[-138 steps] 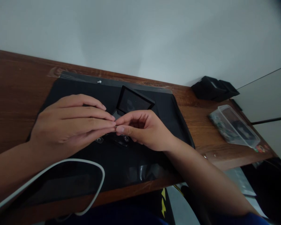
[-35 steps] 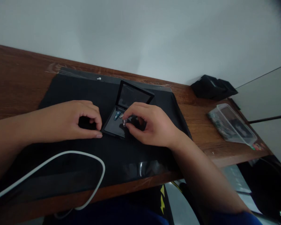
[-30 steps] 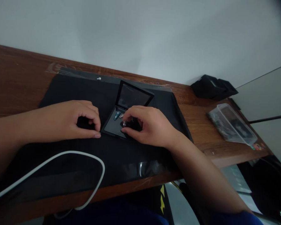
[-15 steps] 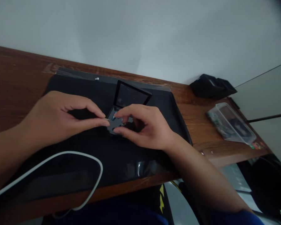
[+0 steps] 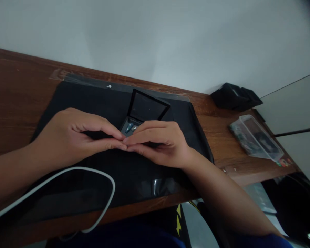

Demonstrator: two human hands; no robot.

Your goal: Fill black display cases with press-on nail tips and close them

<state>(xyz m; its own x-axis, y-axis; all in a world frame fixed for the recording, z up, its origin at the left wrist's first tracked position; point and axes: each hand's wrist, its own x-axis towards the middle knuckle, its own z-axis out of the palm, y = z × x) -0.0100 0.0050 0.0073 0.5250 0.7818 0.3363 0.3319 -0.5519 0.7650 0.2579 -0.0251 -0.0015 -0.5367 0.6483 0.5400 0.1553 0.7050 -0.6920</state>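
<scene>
My left hand [image 5: 69,137] and my right hand [image 5: 160,144] meet fingertip to fingertip above a black mat [image 5: 98,100]. Each hand is closed in a pinch, and whatever lies between the fingertips is too small to make out. Just behind the fingertips a small black case [image 5: 144,110] stands with its lid raised. A blue piece [image 5: 128,128] and a tiny silver piece lie inside it. The front of the case is hidden by my fingers.
The mat lies on a brown wooden desk [image 5: 12,89] against a white wall. A white cable [image 5: 67,172] loops over the mat's near left. At the right stand a black holder [image 5: 235,96] and a clear plastic box [image 5: 255,137].
My right hand has left the case's inside and come together with my left hand, which rose from beside the case. Both now pinch at one spot in front of it.
</scene>
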